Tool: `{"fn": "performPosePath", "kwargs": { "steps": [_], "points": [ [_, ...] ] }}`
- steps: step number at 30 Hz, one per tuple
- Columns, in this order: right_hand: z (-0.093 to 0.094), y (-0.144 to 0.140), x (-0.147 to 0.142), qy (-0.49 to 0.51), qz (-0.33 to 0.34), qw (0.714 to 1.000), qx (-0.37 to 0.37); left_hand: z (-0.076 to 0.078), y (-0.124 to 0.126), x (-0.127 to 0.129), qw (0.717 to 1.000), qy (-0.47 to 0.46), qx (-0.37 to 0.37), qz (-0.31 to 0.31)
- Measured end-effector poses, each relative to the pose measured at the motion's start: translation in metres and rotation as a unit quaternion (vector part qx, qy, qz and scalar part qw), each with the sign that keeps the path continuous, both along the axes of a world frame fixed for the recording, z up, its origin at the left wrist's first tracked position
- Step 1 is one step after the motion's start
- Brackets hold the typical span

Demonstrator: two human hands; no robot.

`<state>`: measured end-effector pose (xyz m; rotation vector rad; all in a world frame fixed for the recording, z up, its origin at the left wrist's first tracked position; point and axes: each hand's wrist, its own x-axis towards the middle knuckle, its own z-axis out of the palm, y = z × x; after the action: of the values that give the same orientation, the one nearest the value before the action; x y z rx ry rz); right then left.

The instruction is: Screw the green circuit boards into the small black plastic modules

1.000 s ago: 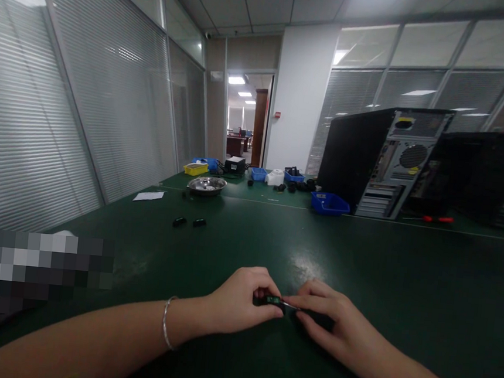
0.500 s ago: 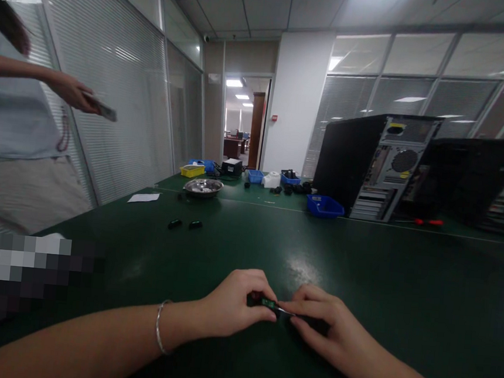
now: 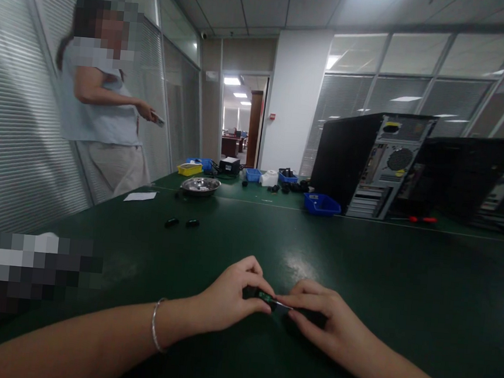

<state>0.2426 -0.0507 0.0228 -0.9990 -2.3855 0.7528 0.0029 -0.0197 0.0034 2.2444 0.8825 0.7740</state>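
Observation:
My left hand (image 3: pixel 229 296) and my right hand (image 3: pixel 328 325) meet over the green table (image 3: pixel 402 284) near its front edge. Between their fingertips is a small dark part with a green strip (image 3: pixel 265 296) and a thin metal end toward the right hand. The left thumb and fingers pinch its left side; the right fingers pinch its right end and cover something dark beneath. A thin bracelet sits on my left wrist. Two small black pieces (image 3: pixel 182 223) lie further back on the left.
A person in a light shirt (image 3: pixel 104 105) stands at the table's far left, holding a small object. A metal bowl (image 3: pixel 200 185), blue bins (image 3: pixel 321 204), a yellow bin (image 3: pixel 192 169) and computer towers (image 3: pixel 369 164) stand at the back. A red-handled screwdriver (image 3: pixel 423 219) lies by the towers.
The person at the left has stepped further back along the wall into fuller view. My hands stay together on the small part, shifted slightly up and left in view.

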Motion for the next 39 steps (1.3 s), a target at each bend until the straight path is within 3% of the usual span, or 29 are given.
{"fn": "performPosePath", "kwargs": {
  "steps": [3,8,15,26,39],
  "points": [
    [0.0,0.001,0.004,-0.006,-0.004,1.0,0.013,-0.001,0.004,-0.003,1.0,0.013,-0.005,0.011],
    [0.003,0.0,0.005,-0.028,-0.012,0.999,0.019,0.003,0.005,-0.006,0.998,0.046,-0.023,-0.032],
    [0.0,0.002,0.006,-0.013,-0.024,0.998,0.057,0.009,-0.004,-0.002,0.998,0.054,-0.008,-0.045],
    [-0.006,0.005,0.008,-0.018,-0.028,0.997,0.068,0.003,-0.005,0.004,0.998,0.06,-0.011,0.017],
    [-0.007,0.003,-0.002,-0.044,-0.017,0.995,0.085,0.001,-0.005,0.005,0.999,0.052,0.004,0.007]
  ]
}}
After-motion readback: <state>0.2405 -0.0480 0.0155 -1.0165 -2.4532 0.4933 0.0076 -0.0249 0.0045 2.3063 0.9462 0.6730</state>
